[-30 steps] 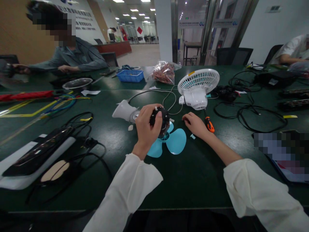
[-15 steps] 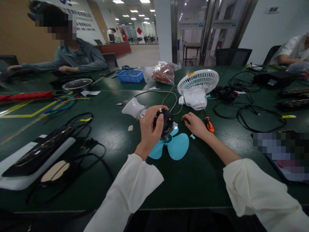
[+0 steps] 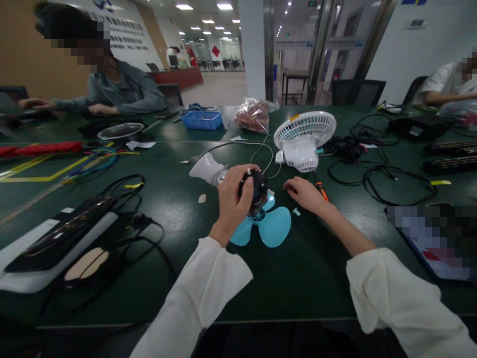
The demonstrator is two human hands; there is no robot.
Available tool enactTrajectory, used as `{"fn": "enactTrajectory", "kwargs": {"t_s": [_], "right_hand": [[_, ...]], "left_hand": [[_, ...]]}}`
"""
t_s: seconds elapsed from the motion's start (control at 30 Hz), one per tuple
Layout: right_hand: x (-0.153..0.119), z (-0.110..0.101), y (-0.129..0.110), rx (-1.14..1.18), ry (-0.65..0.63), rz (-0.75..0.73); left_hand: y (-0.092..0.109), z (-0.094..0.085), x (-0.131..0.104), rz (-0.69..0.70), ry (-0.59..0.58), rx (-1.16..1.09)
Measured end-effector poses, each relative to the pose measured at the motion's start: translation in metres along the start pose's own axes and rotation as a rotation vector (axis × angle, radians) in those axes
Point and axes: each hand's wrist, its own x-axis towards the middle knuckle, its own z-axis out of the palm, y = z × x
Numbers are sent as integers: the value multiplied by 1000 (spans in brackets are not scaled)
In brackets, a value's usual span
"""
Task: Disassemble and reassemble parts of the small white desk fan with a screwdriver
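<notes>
From afar, my left hand (image 3: 234,195) grips a knobbly black motor (image 3: 263,184) over petal-shaped blue blades (image 3: 275,227); my right hand (image 3: 306,193) lies loosely half-open near a slatted white fan (image 3: 301,151)

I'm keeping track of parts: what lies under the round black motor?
Beneath the motor held by the left hand is a turquoise fan propeller with rounded blades. Motor and hand cover part of it, so any join can't be seen.

Blue basket (image 3: 201,120) near clear plastic bag (image 3: 252,116) (reddish inside); person (image 3: 130,89) in grey-blue at left.
</notes>
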Motion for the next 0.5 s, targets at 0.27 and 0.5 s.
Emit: {"fn": "enactTrajectory", "kwargs": {"t_s": [0.27,0.5], "right_hand": [[-18,-18,6,-10,-128,-3],[-25,-10,-5,-28,-71,29]], "left_hand": [[2,0,0,5,7,6],[2,0,1,-22,0,10]]}}
